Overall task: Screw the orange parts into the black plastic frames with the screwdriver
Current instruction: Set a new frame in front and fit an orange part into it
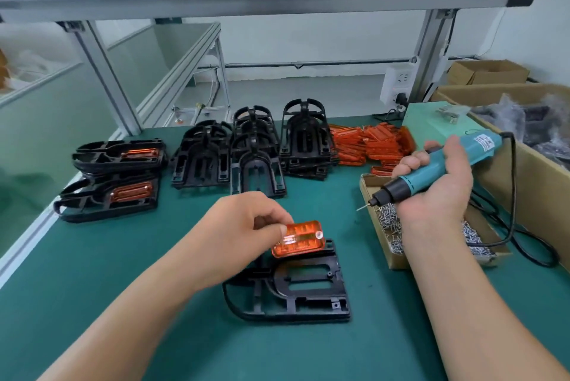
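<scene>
"Where is the orange part (297,238)?"

"The person's left hand (243,229) pinches it by one end, thumb and fingers curled on it. It hangs just over the black frame (296,285), which lies flat on the green table (154,257). It is not in its hole yet."

"Will it be tricky to hold?"

"It looks light, hard and shiny, so it could slip. Holding the edges seems best, so the screw holes stay free. The frame looks stiff."

"And the other hand?"

"The right hand (438,183) is wrapped round the blue screwdriver (431,168), tip in the air, above the box of screws (398,264)."

"What else is there?"

"A pile of orange parts (370,143) at the back, stacks of empty frames (256,146), and done frames (117,183) on the left."
</scene>
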Available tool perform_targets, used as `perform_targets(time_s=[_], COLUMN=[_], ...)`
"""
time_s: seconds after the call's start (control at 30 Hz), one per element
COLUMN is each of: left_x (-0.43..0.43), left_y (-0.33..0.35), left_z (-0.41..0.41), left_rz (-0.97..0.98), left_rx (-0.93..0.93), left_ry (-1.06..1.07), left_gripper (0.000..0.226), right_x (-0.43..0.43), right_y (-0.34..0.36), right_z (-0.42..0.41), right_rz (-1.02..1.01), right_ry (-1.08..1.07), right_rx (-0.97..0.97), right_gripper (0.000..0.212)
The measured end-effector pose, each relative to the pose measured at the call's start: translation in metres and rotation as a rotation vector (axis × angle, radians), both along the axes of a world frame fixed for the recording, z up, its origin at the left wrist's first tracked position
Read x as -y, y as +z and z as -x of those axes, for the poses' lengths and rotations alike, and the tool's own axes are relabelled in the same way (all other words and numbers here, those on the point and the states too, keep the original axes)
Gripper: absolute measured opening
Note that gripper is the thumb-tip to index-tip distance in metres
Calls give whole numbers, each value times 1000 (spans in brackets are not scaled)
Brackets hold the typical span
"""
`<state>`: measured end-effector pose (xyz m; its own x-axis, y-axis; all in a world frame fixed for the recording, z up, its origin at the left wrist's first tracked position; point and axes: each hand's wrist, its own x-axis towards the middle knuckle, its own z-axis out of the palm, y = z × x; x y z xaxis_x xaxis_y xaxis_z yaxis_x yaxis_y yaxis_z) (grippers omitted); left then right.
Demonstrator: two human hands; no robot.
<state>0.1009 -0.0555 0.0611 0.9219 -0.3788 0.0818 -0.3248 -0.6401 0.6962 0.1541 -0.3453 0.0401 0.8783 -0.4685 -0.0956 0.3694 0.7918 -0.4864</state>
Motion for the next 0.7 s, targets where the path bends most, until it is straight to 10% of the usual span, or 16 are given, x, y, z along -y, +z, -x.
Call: perform_targets(time_s=[0.7], left_x=[-1], left_y=[-29], left_z=[17], left_rz=[7], left_rx=[32], left_ry=[-51], left_gripper=[12], right_x=[-18], right_y=[3], right_z=[5], right_rz=[105], right_ry=[75], right_rx=[32], right_gripper=[25])
